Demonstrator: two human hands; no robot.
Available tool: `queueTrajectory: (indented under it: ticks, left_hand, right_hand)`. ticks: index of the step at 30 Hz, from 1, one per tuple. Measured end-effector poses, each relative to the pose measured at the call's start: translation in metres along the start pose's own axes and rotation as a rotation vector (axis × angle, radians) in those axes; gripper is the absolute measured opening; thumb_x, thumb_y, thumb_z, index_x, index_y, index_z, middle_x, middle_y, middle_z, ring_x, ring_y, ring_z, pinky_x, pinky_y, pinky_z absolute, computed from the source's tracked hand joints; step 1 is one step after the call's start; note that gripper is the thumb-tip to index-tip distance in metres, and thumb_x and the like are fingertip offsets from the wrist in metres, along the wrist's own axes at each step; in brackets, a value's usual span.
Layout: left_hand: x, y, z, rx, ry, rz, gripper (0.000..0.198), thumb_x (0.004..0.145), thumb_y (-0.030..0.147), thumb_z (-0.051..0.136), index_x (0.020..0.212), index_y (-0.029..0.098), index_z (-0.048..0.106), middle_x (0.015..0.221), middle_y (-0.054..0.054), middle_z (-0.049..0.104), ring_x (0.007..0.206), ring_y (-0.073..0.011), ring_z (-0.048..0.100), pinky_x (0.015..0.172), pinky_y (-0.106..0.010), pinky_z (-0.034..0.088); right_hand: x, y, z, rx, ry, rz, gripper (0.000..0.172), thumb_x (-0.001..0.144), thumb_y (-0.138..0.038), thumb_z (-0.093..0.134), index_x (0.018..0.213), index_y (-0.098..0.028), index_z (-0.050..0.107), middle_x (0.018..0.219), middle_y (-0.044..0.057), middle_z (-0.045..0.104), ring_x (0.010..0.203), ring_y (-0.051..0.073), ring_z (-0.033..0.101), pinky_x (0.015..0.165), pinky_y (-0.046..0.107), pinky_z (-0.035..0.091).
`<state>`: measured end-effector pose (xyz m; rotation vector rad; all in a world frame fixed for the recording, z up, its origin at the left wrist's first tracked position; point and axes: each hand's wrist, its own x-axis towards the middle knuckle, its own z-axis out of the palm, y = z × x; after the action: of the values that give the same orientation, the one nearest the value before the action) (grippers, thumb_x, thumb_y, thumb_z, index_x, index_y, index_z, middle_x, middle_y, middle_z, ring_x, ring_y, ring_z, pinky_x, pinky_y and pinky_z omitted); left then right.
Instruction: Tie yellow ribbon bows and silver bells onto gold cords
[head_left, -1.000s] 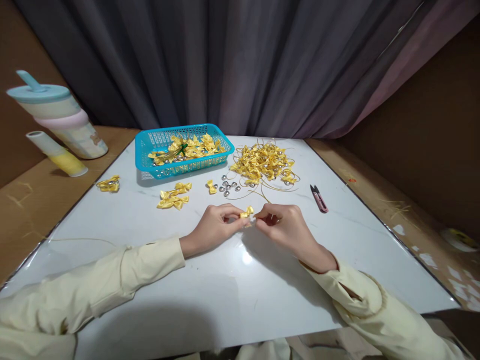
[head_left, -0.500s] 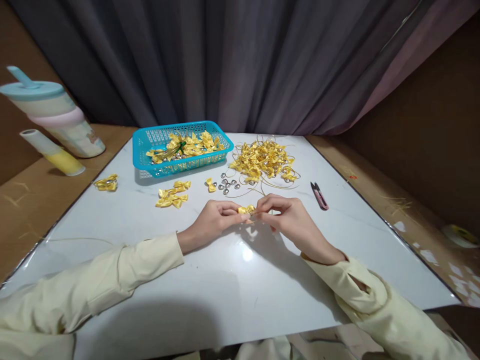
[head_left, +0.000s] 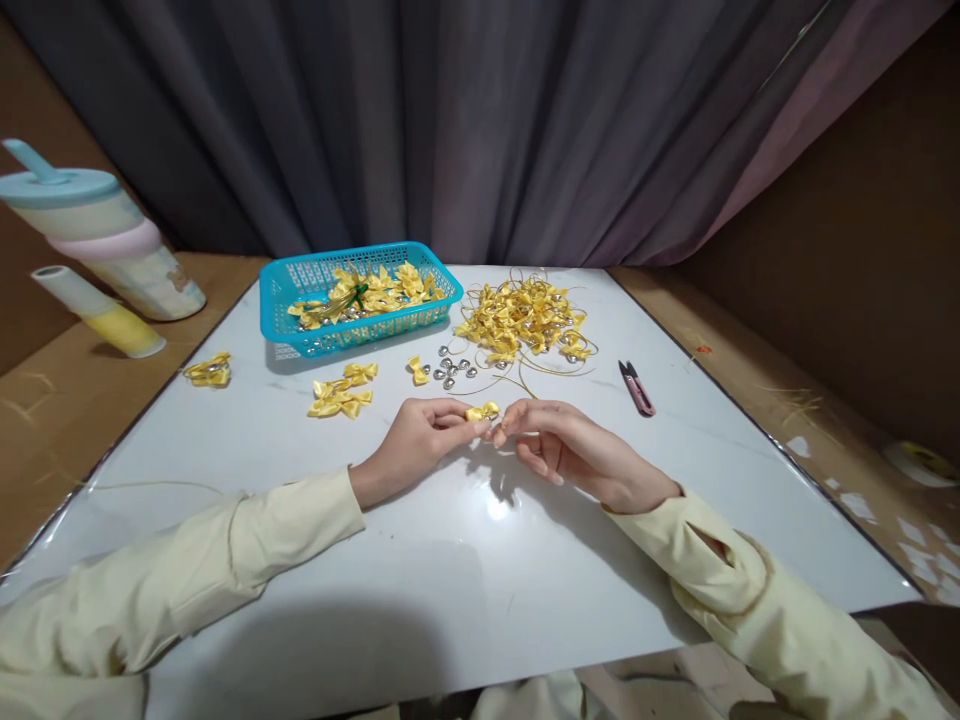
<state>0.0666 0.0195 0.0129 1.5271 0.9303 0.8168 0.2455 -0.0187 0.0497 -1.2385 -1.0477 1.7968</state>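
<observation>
A small yellow satin ribbon bow [head_left: 482, 411] is pinched between the thumb and fingers of my left hand [head_left: 431, 440]. My right hand [head_left: 566, 450] is just right of the bow, its fingers loosely apart and the fingertips close to my left thumb tip. Whether those fingertips touch the bow I cannot make out. Behind the hands lie a single bow [head_left: 418, 371] and a small cluster of silver, bead-like pieces [head_left: 452, 371]. Several more bows [head_left: 341, 402] rest to the left of these.
A blue plastic basket [head_left: 268, 310] holding yellow bows stands at the back left. Beside it is a heap of bows with gold cords [head_left: 525, 315]. Thread snips [head_left: 637, 388] lie on the right. A lidded tumbler [head_left: 142, 255] and a thread cone [head_left: 101, 312] stand far left.
My right fingers have loosened from their pinch at the bow and spread apart. The bow stays in my left hand. The whole view has shifted slightly.
</observation>
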Motion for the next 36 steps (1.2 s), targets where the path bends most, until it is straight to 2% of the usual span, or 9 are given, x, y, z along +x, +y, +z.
queueTrajectory:
  ticks: [6, 10, 14, 17, 21, 24, 28, 32, 36]
  left_hand:
    - [-0.001, 0.004, 0.003, 0.031, 0.088, -0.024, 0.022, 0.070, 0.033, 0.068, 0.073, 0.012, 0.069, 0.065, -0.003, 0.067, 0.056, -0.0104, 0.053, 0.049, -0.020, 0.038]
    - [-0.003, 0.004, 0.009, 0.084, 0.193, -0.010, 0.019, 0.070, 0.031, 0.067, 0.070, 0.012, 0.067, 0.056, 0.001, 0.061, 0.052, -0.0093, 0.049, 0.049, -0.020, 0.037]
    - [-0.004, 0.001, 0.012, 0.106, 0.204, -0.001, 0.021, 0.072, 0.033, 0.065, 0.071, 0.012, 0.068, 0.055, 0.001, 0.060, 0.053, -0.0106, 0.050, 0.051, -0.021, 0.038]
    - [-0.004, -0.001, 0.013, 0.098, 0.211, 0.002, 0.022, 0.072, 0.034, 0.065, 0.073, 0.012, 0.069, 0.064, -0.002, 0.066, 0.059, -0.0134, 0.057, 0.055, -0.022, 0.042]
    - [-0.004, -0.003, 0.012, 0.114, 0.213, 0.000, 0.022, 0.073, 0.035, 0.064, 0.075, 0.013, 0.070, 0.073, -0.003, 0.071, 0.066, -0.0160, 0.062, 0.057, -0.022, 0.046]
    - [-0.003, -0.004, 0.012, 0.135, 0.238, 0.026, 0.021, 0.074, 0.034, 0.064, 0.077, 0.014, 0.071, 0.077, -0.003, 0.072, 0.069, -0.0170, 0.064, 0.059, -0.022, 0.048]
    - [-0.003, -0.004, 0.012, 0.115, 0.249, 0.051, 0.019, 0.074, 0.031, 0.065, 0.080, 0.014, 0.071, 0.085, -0.005, 0.073, 0.078, -0.0186, 0.066, 0.068, -0.024, 0.051]
    - [-0.003, -0.001, 0.013, 0.092, 0.241, 0.068, 0.017, 0.073, 0.028, 0.065, 0.081, 0.014, 0.071, 0.092, -0.006, 0.073, 0.086, -0.0194, 0.066, 0.077, -0.027, 0.052]
    - [-0.004, 0.003, 0.013, 0.042, 0.216, 0.057, 0.016, 0.071, 0.027, 0.067, 0.079, 0.014, 0.071, 0.089, -0.006, 0.073, 0.083, -0.0190, 0.066, 0.074, -0.026, 0.053]
  right_hand:
    - [-0.001, 0.015, 0.016, -0.288, 0.208, -0.264, 0.035, 0.066, -0.019, 0.059, 0.096, -0.022, 0.040, 0.074, -0.005, 0.055, 0.046, 0.007, 0.048, 0.034, 0.017, 0.038]
    - [0.003, 0.029, 0.024, -0.451, 0.293, -0.361, 0.028, 0.071, -0.022, 0.058, 0.091, -0.021, 0.040, 0.074, -0.004, 0.056, 0.048, 0.008, 0.051, 0.038, 0.018, 0.040]
    - [0.009, 0.037, 0.025, -0.488, 0.338, -0.397, 0.024, 0.073, -0.023, 0.058, 0.090, -0.022, 0.041, 0.070, -0.004, 0.060, 0.045, 0.009, 0.052, 0.041, 0.020, 0.042]
    - [0.012, 0.037, 0.024, -0.385, 0.345, -0.375, 0.022, 0.073, -0.027, 0.060, 0.085, -0.021, 0.043, 0.065, -0.004, 0.062, 0.044, 0.010, 0.055, 0.043, 0.022, 0.046]
    - [0.014, 0.030, 0.024, -0.125, 0.308, -0.225, 0.023, 0.069, -0.028, 0.067, 0.075, -0.018, 0.047, 0.056, -0.003, 0.062, 0.044, 0.010, 0.058, 0.046, 0.023, 0.051]
    - [0.014, 0.024, 0.024, -0.016, 0.307, -0.148, 0.019, 0.068, -0.024, 0.070, 0.074, -0.014, 0.054, 0.060, 0.001, 0.065, 0.049, 0.011, 0.062, 0.052, 0.024, 0.055]
    - [0.013, 0.020, 0.023, 0.004, 0.293, -0.096, 0.016, 0.069, -0.020, 0.069, 0.080, -0.009, 0.065, 0.065, 0.005, 0.067, 0.054, 0.012, 0.063, 0.057, 0.024, 0.056]
    - [0.013, 0.021, 0.020, -0.036, 0.254, -0.096, 0.012, 0.069, -0.019, 0.069, 0.076, -0.009, 0.070, 0.065, 0.004, 0.065, 0.055, 0.009, 0.060, 0.052, 0.020, 0.053]
    - [0.011, 0.020, 0.019, -0.108, 0.239, -0.136, 0.015, 0.071, -0.024, 0.067, 0.068, -0.010, 0.070, 0.056, 0.001, 0.061, 0.047, 0.007, 0.053, 0.046, 0.019, 0.048]
